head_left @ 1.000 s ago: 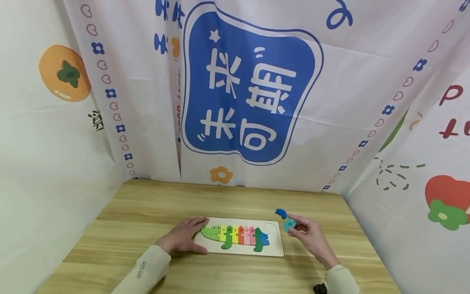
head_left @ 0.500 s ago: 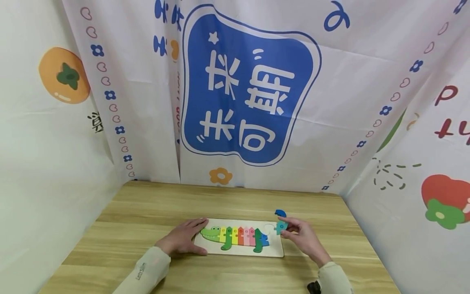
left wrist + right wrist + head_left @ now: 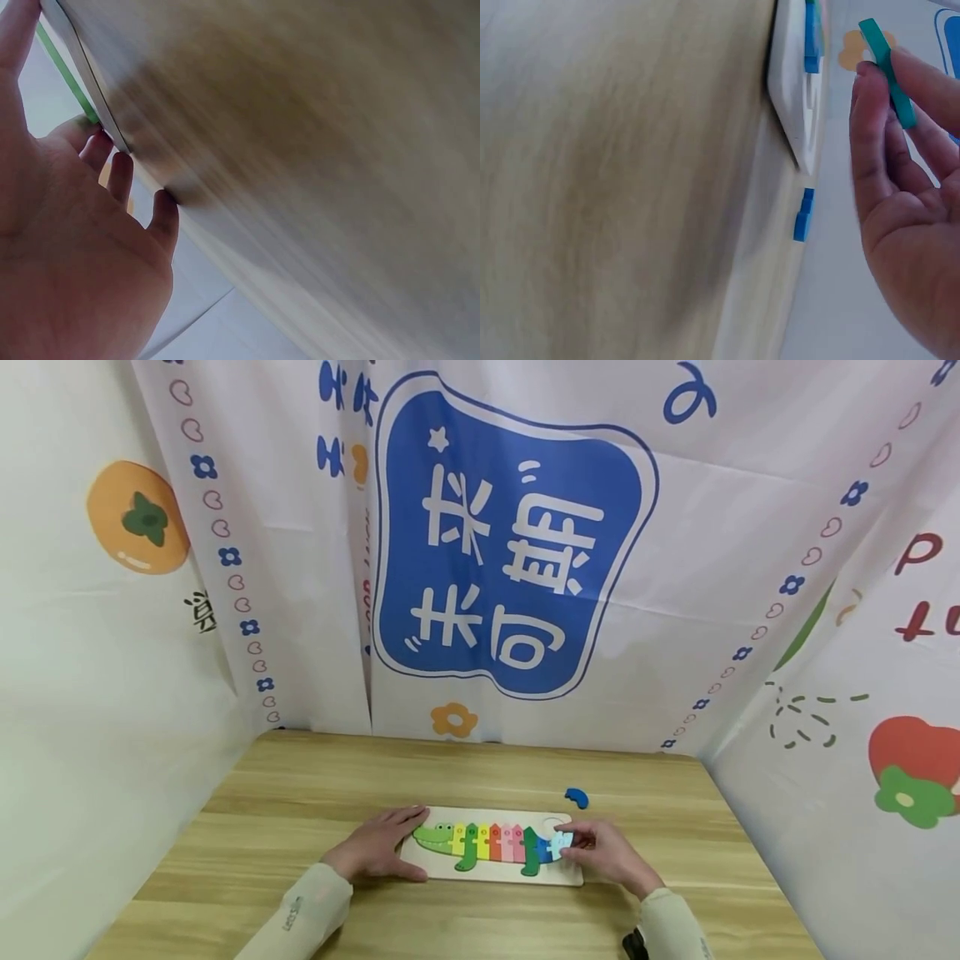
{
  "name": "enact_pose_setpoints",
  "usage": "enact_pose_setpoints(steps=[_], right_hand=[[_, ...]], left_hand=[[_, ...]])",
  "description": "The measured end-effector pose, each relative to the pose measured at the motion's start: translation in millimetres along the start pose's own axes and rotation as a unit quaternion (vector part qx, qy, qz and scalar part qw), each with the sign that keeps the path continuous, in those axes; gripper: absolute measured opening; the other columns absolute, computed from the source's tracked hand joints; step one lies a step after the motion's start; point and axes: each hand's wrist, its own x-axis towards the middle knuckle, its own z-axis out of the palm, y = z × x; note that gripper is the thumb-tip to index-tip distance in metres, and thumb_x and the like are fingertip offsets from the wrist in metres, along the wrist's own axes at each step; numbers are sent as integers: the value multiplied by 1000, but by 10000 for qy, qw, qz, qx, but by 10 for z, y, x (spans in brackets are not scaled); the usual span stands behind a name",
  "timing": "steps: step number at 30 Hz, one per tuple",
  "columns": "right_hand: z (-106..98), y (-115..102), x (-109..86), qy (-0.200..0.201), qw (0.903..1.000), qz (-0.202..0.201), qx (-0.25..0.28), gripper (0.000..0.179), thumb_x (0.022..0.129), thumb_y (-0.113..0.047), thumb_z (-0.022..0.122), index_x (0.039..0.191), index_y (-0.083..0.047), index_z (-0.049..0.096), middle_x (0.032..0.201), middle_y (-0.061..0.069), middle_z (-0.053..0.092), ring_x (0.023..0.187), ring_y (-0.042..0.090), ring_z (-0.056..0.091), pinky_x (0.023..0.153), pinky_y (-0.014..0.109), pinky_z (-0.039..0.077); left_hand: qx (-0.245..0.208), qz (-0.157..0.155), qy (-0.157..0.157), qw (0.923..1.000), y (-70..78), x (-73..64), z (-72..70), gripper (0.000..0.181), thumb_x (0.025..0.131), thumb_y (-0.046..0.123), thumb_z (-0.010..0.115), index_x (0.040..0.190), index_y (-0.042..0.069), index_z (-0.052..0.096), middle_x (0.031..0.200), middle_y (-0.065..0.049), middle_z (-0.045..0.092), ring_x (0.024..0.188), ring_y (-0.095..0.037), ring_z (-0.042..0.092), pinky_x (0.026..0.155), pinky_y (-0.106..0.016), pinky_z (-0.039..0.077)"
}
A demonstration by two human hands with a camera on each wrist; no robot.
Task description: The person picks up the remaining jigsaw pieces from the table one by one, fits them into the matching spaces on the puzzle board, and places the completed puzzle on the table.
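On the table lies a white puzzle board (image 3: 498,873) with a crocodile of coloured numbered pieces (image 3: 487,842) in it. My left hand (image 3: 380,847) rests at its left end, thumb at the near corner and fingers at the far one. In the left wrist view, fingertips touch the board's edge (image 3: 91,84). My right hand (image 3: 609,853) pinches a teal puzzle piece (image 3: 560,842) over the board's right end, beside the blue body piece. Seen edge-on in the right wrist view, this teal piece (image 3: 889,75) is tilted and clear of the board.
A loose curved blue puzzle piece (image 3: 577,797) lies on the wooden table (image 3: 360,777) just beyond the board's far right corner. Printed curtains (image 3: 300,610) stand behind the table and along both sides.
My right hand has carried the teal piece leftward from beyond the board's right edge to over its right end, tilting it. My left hand stays at the board's left end.
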Motion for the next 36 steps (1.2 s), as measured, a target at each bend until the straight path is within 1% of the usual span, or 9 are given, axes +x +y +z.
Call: enact_pose_setpoints(steps=[3, 7, 10, 17, 22, 29, 36], right_hand=[[30, 22, 16, -36, 10000, 25, -42, 38, 91, -14, 80, 128, -6, 73, 92, 3, 66, 84, 17, 59, 69, 23, 53], [54, 39, 30, 3, 9998, 181, -71, 37, 91, -13, 79, 127, -5, 73, 91, 4, 64, 83, 18, 57, 66, 23, 51], [71, 58, 41, 64, 9996, 260, -92, 36, 92, -12, 79, 126, -4, 73, 92, 4, 64, 83, 19, 56, 66, 23, 50], [100, 98, 83, 86, 9994, 272, -203, 34, 94, -14, 77, 126, -7, 73, 91, 3, 63, 83, 17, 55, 66, 23, 48], [110, 75, 84, 60, 9990, 367, -248, 33, 95, -15, 76, 128, -8, 73, 90, 3, 63, 82, 18, 54, 66, 23, 46], [112, 83, 86, 147, 9984, 485, -262, 34, 96, -12, 74, 129, -7, 72, 90, 3, 62, 80, 17, 53, 65, 24, 44], [123, 47, 89, 145, 9976, 543, -393, 35, 96, -11, 73, 131, -9, 72, 91, 3, 62, 82, 18, 53, 68, 25, 44]], left_hand=[[-31, 2, 19, 10000, 11, -6, -7, 109, 78, 69, 79, 163, 19, 34, 170, -4, 31, 155, -40, 28, 121, -65, 27], [-38, 29, 33, 10000, 15, -10, -14, 109, 78, 68, 80, 163, 18, 34, 170, -5, 32, 155, -40, 28, 121, -65, 27], [-36, 30, 7, 10000, 14, -13, -15, 108, 79, 68, 79, 163, 18, 34, 170, -4, 31, 155, -40, 28, 121, -65, 27], [-81, 25, 13, 10000, 17, -21, -15, 108, 79, 67, 80, 163, 18, 34, 169, -5, 32, 155, -40, 28, 121, -66, 27], [-50, 21, 23, 10000, 23, -21, -11, 107, 79, 67, 80, 163, 17, 35, 169, -5, 32, 155, -40, 28, 121, -65, 27], [-5, -18, 22, 10000, 31, -22, -4, 108, 79, 68, 79, 163, 19, 34, 170, -4, 31, 155, -40, 28, 121, -65, 28], [-6, -24, 25, 10000, 33, -26, 1, 108, 78, 68, 79, 163, 18, 34, 170, -5, 31, 155, -40, 28, 121, -65, 28]])
